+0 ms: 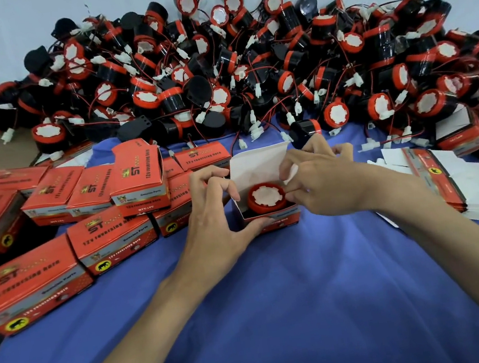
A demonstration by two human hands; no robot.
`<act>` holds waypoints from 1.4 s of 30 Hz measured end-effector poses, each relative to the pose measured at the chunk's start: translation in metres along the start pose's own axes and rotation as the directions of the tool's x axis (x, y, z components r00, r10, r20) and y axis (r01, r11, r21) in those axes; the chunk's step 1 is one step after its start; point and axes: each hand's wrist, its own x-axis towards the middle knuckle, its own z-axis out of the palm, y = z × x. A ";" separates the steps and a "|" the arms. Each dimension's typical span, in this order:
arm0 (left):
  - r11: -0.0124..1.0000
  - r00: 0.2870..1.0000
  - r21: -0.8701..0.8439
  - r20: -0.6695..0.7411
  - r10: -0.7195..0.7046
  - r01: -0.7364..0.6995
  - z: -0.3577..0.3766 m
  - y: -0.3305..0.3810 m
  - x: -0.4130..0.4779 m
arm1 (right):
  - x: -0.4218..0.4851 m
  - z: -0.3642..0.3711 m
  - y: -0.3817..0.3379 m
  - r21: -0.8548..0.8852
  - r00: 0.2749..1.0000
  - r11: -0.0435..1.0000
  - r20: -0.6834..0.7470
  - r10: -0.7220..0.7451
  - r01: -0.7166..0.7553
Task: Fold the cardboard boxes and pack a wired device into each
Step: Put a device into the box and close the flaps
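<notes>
An open red cardboard box (279, 217) stands on the blue cloth at centre, its white lid flap (255, 162) raised at the back. Inside sits a wired device (266, 197), red-rimmed with a white face up. My left hand (216, 211) grips the box's left side, thumb along its front bottom edge and fingers at the left flap. My right hand (319, 180) pinches the small white side flap at the box's right edge.
A large heap of black-and-red wired devices (248, 68) fills the back. Several closed red boxes (92, 217) lie stacked at the left. Flat unfolded boxes (455, 182) lie in a stack at the right. The blue cloth (278, 312) spreads in front.
</notes>
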 end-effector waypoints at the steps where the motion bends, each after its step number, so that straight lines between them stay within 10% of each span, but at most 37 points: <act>1: 1.000 1.000 0.000 0.006 -0.006 0.006 0.000 0.000 0.000 | 0.000 0.000 0.004 0.045 1.000 0.999 0.014 -0.021 0.021; 16: 0.992 0.994 0.121 0.102 0.028 -0.041 -0.005 0.006 -0.002 | 0.003 -0.009 0.023 0.517 0.923 0.813 -0.380 -0.060 0.266; 27: 0.989 0.976 -0.022 0.169 -0.138 0.144 -0.004 0.010 0.000 | 0.018 0.021 0.011 0.763 0.950 0.635 -0.273 0.152 0.118; 33: 0.961 0.974 -0.176 0.116 -0.196 0.214 -0.004 0.010 -0.001 | 0.015 0.015 0.012 0.959 0.993 0.275 -0.094 0.070 0.071; 42: 0.999 0.990 -0.016 -0.137 -0.030 0.028 -0.008 0.018 -0.003 | 0.020 0.026 0.030 0.689 0.984 0.707 -0.053 -0.172 0.161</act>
